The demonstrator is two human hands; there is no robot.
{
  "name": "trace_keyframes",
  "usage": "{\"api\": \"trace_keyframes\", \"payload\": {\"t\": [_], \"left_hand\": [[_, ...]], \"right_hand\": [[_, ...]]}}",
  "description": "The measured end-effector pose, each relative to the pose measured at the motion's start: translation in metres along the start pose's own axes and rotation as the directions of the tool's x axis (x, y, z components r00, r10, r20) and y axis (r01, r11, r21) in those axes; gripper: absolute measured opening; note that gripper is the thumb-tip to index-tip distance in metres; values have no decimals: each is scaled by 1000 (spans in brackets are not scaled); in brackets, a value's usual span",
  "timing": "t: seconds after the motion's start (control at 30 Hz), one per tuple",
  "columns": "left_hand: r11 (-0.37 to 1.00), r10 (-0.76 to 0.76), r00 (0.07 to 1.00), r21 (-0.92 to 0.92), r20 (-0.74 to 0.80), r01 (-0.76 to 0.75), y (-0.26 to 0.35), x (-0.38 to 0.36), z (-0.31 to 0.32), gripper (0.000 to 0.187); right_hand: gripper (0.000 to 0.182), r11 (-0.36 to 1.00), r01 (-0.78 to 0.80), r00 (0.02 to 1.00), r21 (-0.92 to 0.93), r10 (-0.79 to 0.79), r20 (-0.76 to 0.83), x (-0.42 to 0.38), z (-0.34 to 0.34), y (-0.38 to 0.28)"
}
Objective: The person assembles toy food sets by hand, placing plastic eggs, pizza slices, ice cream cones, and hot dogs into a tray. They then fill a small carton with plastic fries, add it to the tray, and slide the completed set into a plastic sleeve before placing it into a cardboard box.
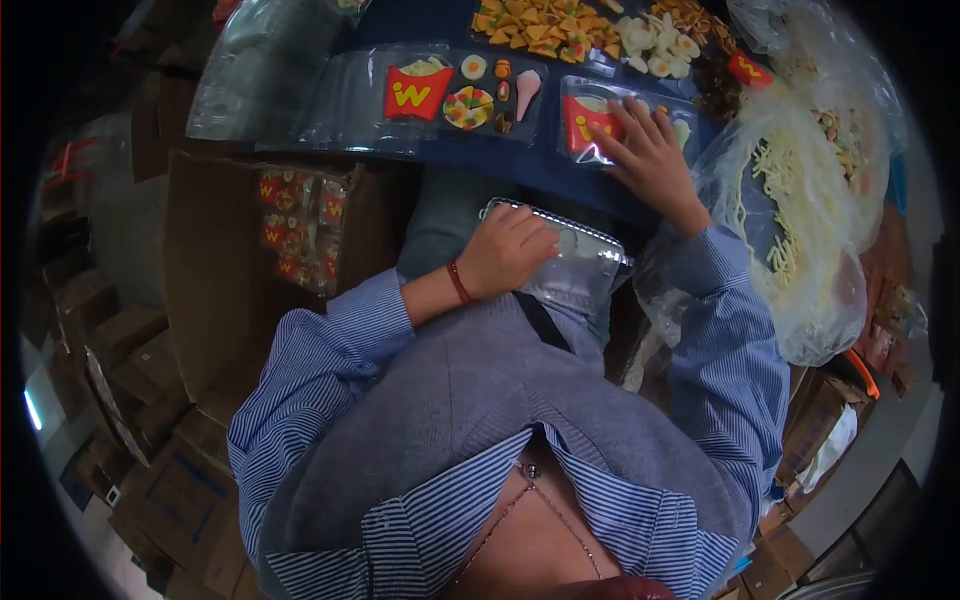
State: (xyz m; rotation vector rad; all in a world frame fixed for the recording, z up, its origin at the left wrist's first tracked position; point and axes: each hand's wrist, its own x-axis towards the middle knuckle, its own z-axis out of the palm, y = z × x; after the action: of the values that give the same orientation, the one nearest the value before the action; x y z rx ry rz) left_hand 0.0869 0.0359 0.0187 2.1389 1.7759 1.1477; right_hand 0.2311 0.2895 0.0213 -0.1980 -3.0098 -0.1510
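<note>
My left hand (512,250) is over my lap, its fingers curled over some clear plastic packaging (588,262) with a shiny ridged edge. Up on the blue table, my right hand (650,150) lies with its fingers spread across a clear tray (570,152). Part of a red toy fries box (583,122) with yellow lettering shows in that tray; my fingers hide the rest. To its left is another clear tray (376,62) holding a red fries box (415,92), a toy pizza (468,107), a toy egg (473,67), a pink drumstick-shaped piece (526,92) and other small pieces.
Piles of orange-yellow toy pieces (545,28) and white egg-like pieces (655,45) lie at the back. A plastic bag with pale toy noodles or fries (785,190) covers the right side. An open cardboard box (215,290) with filled packs (300,225) stands at left.
</note>
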Motion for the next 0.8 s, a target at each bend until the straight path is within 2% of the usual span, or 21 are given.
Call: {"api": "trace_keyframes", "payload": {"t": [0.07, 0.13, 0.2, 0.3, 0.43, 0.5, 0.53, 0.57, 0.6, 0.63, 0.7, 0.8], "left_hand": [[987, -20, 999, 158, 31, 15, -2, 26, -45, 14], [949, 16, 989, 313, -148, 32, -50, 52, -75, 12], [871, -70, 989, 476, -127, 123, -104, 74, -103, 14], [831, -65, 996, 549, -66, 91, -180, 74, -83, 22], [786, -67, 996, 612, -53, 85, -185, 75, -78, 27], [788, -106, 981, 589, -161, 181, -179, 73, -86, 47], [788, -108, 981, 588, -163, 185, -165, 72, -93, 47], [835, -71, 994, 541, -86, 106, -149, 67, -99, 63], [874, -26, 1000, 486, -8, 27, -140, 64, -101, 80], [874, -28, 1000, 486, -3, 26, -142, 61, -98, 80], [786, -38, 983, 613, 182, -83, -147, 52, -92, 101], [844, -88, 974, 535, 207, -38, -159, 58, -96, 101]], "right_hand": [[72, 999, 20, 1000, -37, -19, 20, 1, 0, -4], [69, 992, -90, 995, 91, 93, -24, 4, -7, -12], [70, 994, -79, 997, 75, 80, -11, 6, -6, -18], [72, 996, -80, 997, 48, 80, 12, 12, -8, -25], [69, 990, -138, 990, 34, 138, -18, 19, -11, -17], [69, 985, -171, 985, 10, 171, -19, 22, -14, -24], [61, 984, -159, 977, 83, 168, -127, 29, -18, -36], [54, 978, -139, 957, 156, 173, -232, 36, -21, -48], [54, 978, -138, 958, 158, 173, -230, 43, -23, -59], [44, 980, -55, 955, 192, 107, -275, 51, -25, -71], [20, 969, 75, 914, 235, 28, -406, 68, -28, -90], [21, 944, 85, 887, 318, 74, -456, 74, -26, -94]]}}
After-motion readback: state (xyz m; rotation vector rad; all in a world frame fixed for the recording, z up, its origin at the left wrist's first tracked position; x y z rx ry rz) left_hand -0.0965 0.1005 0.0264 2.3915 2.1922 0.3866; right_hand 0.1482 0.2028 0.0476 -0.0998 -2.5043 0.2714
